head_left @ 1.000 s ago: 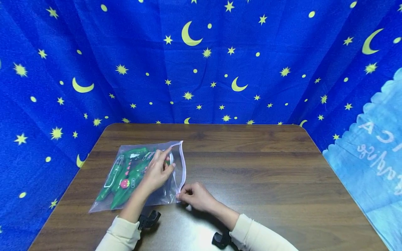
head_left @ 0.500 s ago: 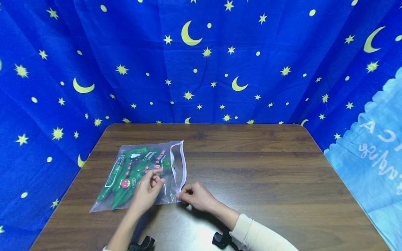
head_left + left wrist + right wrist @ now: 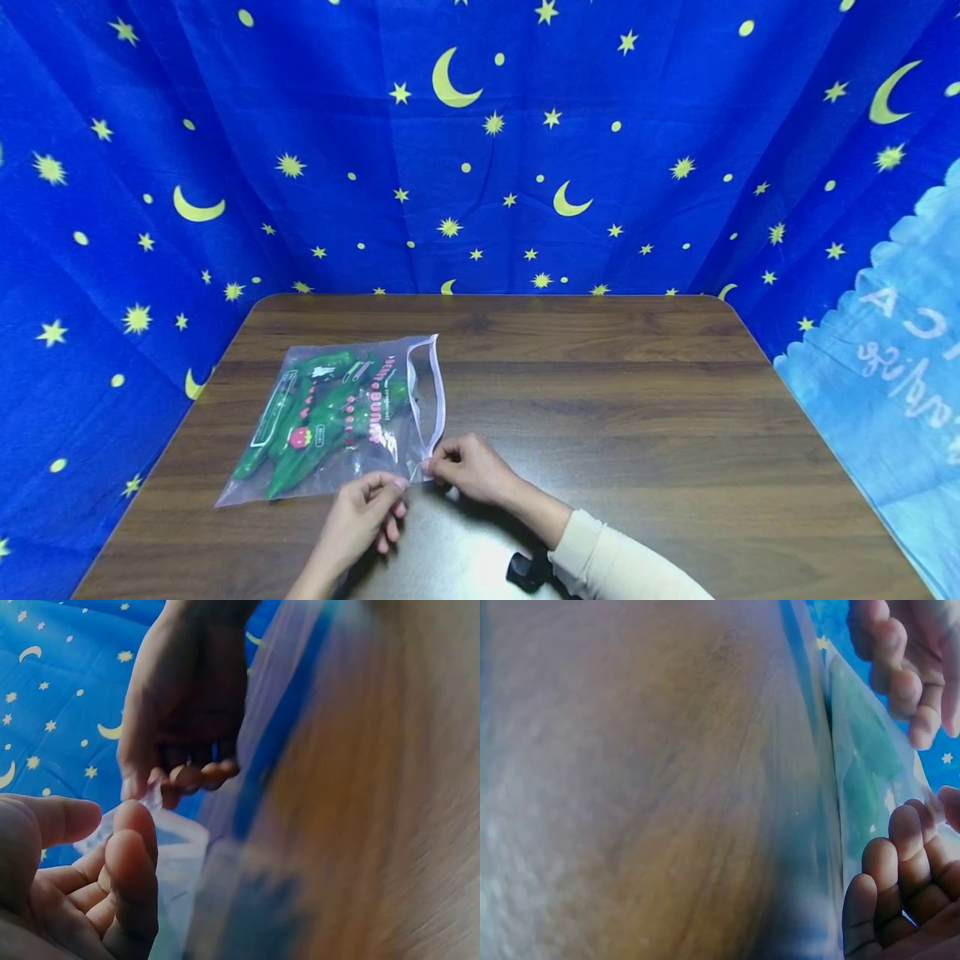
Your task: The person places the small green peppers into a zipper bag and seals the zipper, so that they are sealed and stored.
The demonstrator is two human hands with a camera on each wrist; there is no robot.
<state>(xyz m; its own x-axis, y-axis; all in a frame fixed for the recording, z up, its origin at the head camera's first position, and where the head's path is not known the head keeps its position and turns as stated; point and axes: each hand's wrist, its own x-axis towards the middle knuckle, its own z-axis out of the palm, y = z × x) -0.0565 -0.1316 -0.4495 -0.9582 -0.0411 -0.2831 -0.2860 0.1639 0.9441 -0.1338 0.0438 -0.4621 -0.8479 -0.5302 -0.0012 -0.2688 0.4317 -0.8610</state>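
A translucent zip bag (image 3: 322, 479) printed with pink lettering and a strawberry lies flat on the left half of the table. Inside it are green, pointed items whose kind I cannot make out. Its white-edged mouth (image 3: 438, 408) faces right and gapes. My right hand (image 3: 472, 471) pinches the near corner of that mouth between thumb and forefinger. Close beside it, my left hand (image 3: 360, 517) is at the bag's near edge. In the left wrist view the left thumb (image 3: 71, 821) stands apart from the forefinger.
The brown wooden table (image 3: 600, 400) stretches away to the right and back. Behind it hangs a blue curtain (image 3: 510, 150) with moons and stars. A light blue cloth (image 3: 900, 375) with lettering hangs at the right.
My left hand has come away from the far part of the bag's mouth and moved toward me, down to the near edge beside the right hand. The right hand keeps its pinch.
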